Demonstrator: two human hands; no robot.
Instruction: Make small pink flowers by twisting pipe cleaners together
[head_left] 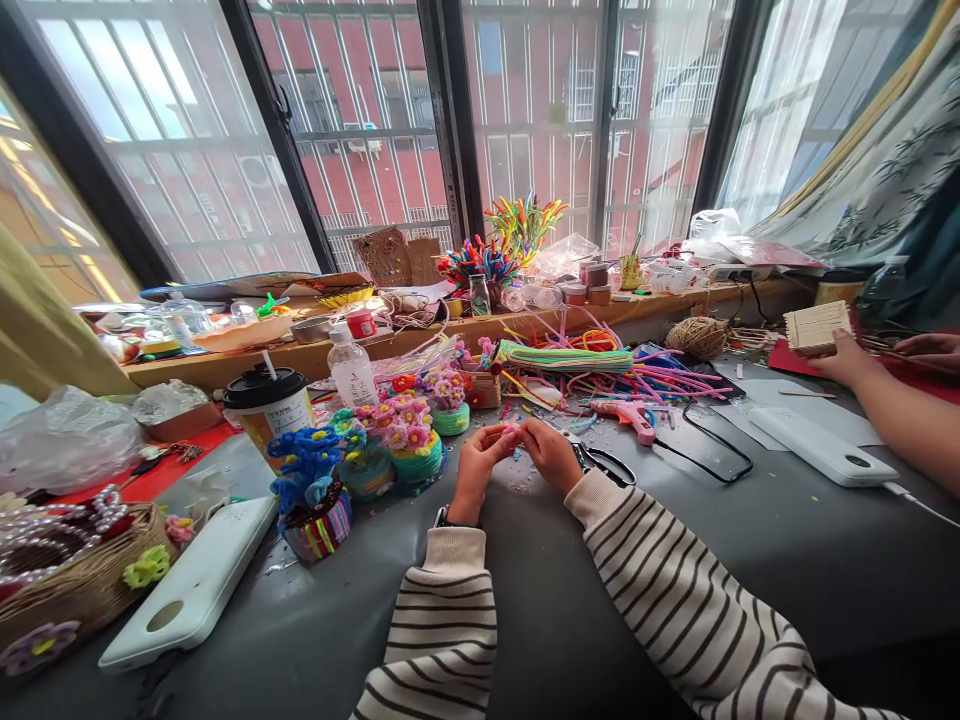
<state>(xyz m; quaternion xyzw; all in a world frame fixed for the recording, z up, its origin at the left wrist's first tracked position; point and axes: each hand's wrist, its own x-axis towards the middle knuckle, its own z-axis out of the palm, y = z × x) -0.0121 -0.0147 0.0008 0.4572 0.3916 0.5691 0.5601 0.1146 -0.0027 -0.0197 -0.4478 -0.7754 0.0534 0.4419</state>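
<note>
On the tabletop (547,600), near the middle, the left hand (478,462) and the right hand (551,456) meet, with a small piece (511,429) between them. To the left of them stands a flower pot (319,532), and behind this pot is a lidded cup (255,405). A bottle (351,372) stands right of the cup. Left of the pot lies a power bank (199,582); at the left edge is a basket (82,600). Behind the hands, to the right, lies a glue gun (636,420), and behind it a bundle of stems (566,357). At the back runs the window ledge (652,310).
</note>
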